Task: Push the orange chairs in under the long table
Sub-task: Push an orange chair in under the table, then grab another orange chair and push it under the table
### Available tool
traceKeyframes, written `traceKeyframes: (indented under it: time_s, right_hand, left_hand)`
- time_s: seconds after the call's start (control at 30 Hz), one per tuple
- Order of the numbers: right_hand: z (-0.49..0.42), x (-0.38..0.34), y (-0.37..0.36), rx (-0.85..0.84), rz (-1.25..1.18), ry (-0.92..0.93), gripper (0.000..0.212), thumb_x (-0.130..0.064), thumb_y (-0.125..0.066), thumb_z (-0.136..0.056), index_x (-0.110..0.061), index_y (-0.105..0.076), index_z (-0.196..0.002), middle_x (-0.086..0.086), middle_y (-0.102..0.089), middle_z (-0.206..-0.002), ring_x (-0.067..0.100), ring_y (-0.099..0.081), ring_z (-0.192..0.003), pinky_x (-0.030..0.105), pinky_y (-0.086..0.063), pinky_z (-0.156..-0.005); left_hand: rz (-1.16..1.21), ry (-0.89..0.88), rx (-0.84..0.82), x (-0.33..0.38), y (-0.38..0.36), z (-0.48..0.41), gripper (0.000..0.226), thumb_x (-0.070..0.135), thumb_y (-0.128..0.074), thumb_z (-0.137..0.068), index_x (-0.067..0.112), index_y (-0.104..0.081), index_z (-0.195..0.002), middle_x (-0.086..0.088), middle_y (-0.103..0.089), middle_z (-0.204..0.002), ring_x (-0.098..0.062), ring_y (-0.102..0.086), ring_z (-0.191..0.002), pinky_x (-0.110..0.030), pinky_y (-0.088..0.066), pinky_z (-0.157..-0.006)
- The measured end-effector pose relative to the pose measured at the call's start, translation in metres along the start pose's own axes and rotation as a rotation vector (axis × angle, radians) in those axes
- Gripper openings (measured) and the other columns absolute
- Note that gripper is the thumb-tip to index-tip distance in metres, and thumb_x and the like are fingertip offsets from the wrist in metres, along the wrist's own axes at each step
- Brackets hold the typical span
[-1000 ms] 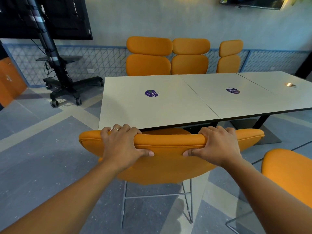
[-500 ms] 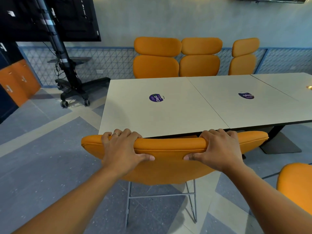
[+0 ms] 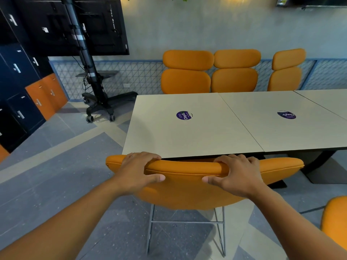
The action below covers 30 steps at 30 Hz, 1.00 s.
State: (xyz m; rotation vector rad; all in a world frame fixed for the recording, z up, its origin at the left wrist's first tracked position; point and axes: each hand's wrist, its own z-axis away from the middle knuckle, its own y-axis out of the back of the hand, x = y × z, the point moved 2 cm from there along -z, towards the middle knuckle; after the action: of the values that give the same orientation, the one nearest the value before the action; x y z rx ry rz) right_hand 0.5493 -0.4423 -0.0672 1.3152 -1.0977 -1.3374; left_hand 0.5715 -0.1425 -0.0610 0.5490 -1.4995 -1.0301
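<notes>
Both grasping: left hand (image 3: 138,170) and right hand (image 3: 237,175) curl over the top of the orange chair (image 3: 187,192) backrest, thumbs behind. It sits at the desk (image 3: 187,134) near edge, seat apparently under. Risk: fingers lie close to the desk edge, so a hard push could pinch them or jolt the desk; an uneven push skews it. A second chair (image 3: 336,222) is lower right.

Up front, near orange chair (image 3: 187,190): upright on thin grey wire legs, backrest top just beside the edge of the long pale desk (image 3: 187,136). Across it, three tall orange chairs (image 3: 235,79) side by side. Lower right, another orange chair (image 3: 336,222), apart.
</notes>
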Motion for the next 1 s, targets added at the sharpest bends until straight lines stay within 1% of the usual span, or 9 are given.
traceKeyframes:
  time_s: [0.03, 0.1, 0.2, 0.27, 0.33, 0.5, 0.67, 0.9, 1.0]
  right_hand:
    - [-0.002, -0.008, 0.003, -0.040, -0.091, 0.018, 0.104, -0.107, -0.023, -0.050, -0.045, -0.051, -0.128, -0.014, -0.058, -0.127, 0.015, -0.048, -0.122, 0.046, -0.028, -0.108]
    - [-0.007, -0.029, 0.010, -0.102, -0.308, 0.046, 0.080, -0.094, -0.049, -0.064, -0.042, -0.056, -0.124, -0.016, -0.060, -0.123, 0.011, -0.053, -0.116, 0.045, -0.038, -0.106]
    - [-0.018, -0.060, 0.015, -0.099, -0.546, 0.094, 0.054, -0.069, -0.067, -0.078, -0.035, -0.063, -0.120, -0.014, -0.065, -0.113, 0.007, -0.059, -0.106, 0.026, -0.050, -0.084]
    - [-0.030, -0.085, 0.015, -0.091, -0.567, 0.122, 0.048, -0.064, -0.067, -0.082, -0.034, -0.064, -0.119, -0.014, -0.066, -0.110, 0.006, -0.060, -0.101, 0.020, -0.047, -0.074]
    - [-0.044, -0.107, 0.014, -0.078, -0.565, 0.132, 0.044, -0.064, -0.066, -0.084, -0.035, -0.065, -0.117, -0.016, -0.067, -0.108, 0.006, -0.061, -0.099, 0.020, -0.045, -0.072]
    - [-0.087, -0.175, 0.006, -0.045, -0.560, 0.129, 0.040, -0.062, -0.065, -0.086, -0.036, -0.065, -0.116, -0.016, -0.067, -0.107, 0.004, -0.060, -0.096, 0.019, -0.044, -0.074]
    - [-0.140, -0.262, -0.012, -0.079, -0.509, 0.116, 0.040, -0.059, -0.065, -0.088, -0.035, -0.063, -0.120, -0.013, -0.067, -0.112, 0.010, -0.061, -0.101, 0.023, -0.043, -0.080]
    - [-0.210, -0.364, -0.032, -0.124, -0.496, 0.118, 0.039, -0.050, -0.067, -0.090, -0.028, -0.064, -0.121, -0.007, -0.067, -0.114, 0.014, -0.061, -0.101, 0.025, -0.043, -0.081]
    - [-0.243, -0.396, -0.042, -0.133, -0.500, 0.123, 0.037, -0.049, -0.067, -0.090, -0.028, -0.064, -0.120, -0.007, -0.066, -0.114, 0.012, -0.060, -0.101, 0.019, -0.042, -0.075]
  left_hand:
    - [0.047, 0.001, 0.000, -0.002, 0.005, 0.003, 0.057, 0.060, -0.065, -0.079, 0.042, -0.046, -0.130, 0.018, -0.049, -0.130, -0.012, -0.044, -0.122, -0.040, -0.042, -0.103]
    - [0.099, -0.009, 0.020, -0.006, 0.017, 0.008, 0.051, 0.053, -0.067, -0.081, 0.039, -0.049, -0.128, 0.020, -0.050, -0.123, -0.007, -0.049, -0.113, -0.028, -0.046, -0.092]
    - [0.131, -0.010, 0.079, -0.022, 0.040, 0.013, 0.042, 0.051, -0.067, -0.082, 0.043, -0.053, -0.121, 0.022, -0.053, -0.117, -0.002, -0.051, -0.109, -0.022, -0.043, -0.087]
    - [0.140, -0.001, 0.114, -0.041, 0.058, 0.015, 0.037, 0.050, -0.067, -0.082, 0.045, -0.054, -0.116, 0.025, -0.055, -0.113, 0.000, -0.053, -0.107, -0.023, -0.045, -0.088]
    - [0.134, 0.004, 0.140, -0.062, 0.076, 0.014, 0.035, 0.050, -0.067, -0.082, 0.043, -0.055, -0.115, 0.023, -0.058, -0.113, -0.001, -0.054, -0.107, -0.022, -0.044, -0.087]
    - [0.125, 0.016, 0.150, -0.132, 0.120, 0.008, 0.043, 0.048, -0.068, -0.081, 0.035, -0.058, -0.121, 0.015, -0.060, -0.118, -0.005, -0.054, -0.111, -0.025, -0.044, -0.090]
    - [0.166, 0.004, 0.145, -0.215, 0.166, -0.009, 0.039, 0.046, -0.070, -0.081, 0.034, -0.060, -0.117, 0.017, -0.060, -0.114, -0.001, -0.054, -0.107, -0.017, -0.041, -0.080]
    - [0.149, -0.019, 0.142, -0.303, 0.221, -0.046, 0.038, 0.046, -0.069, -0.082, 0.035, -0.059, -0.116, 0.016, -0.059, -0.113, -0.001, -0.054, -0.107, -0.015, -0.041, -0.079]
    - [0.162, -0.013, 0.131, -0.333, 0.238, -0.065, 0.037, 0.046, -0.069, -0.082, 0.034, -0.059, -0.116, 0.015, -0.059, -0.113, -0.001, -0.053, -0.106, -0.017, -0.041, -0.080]
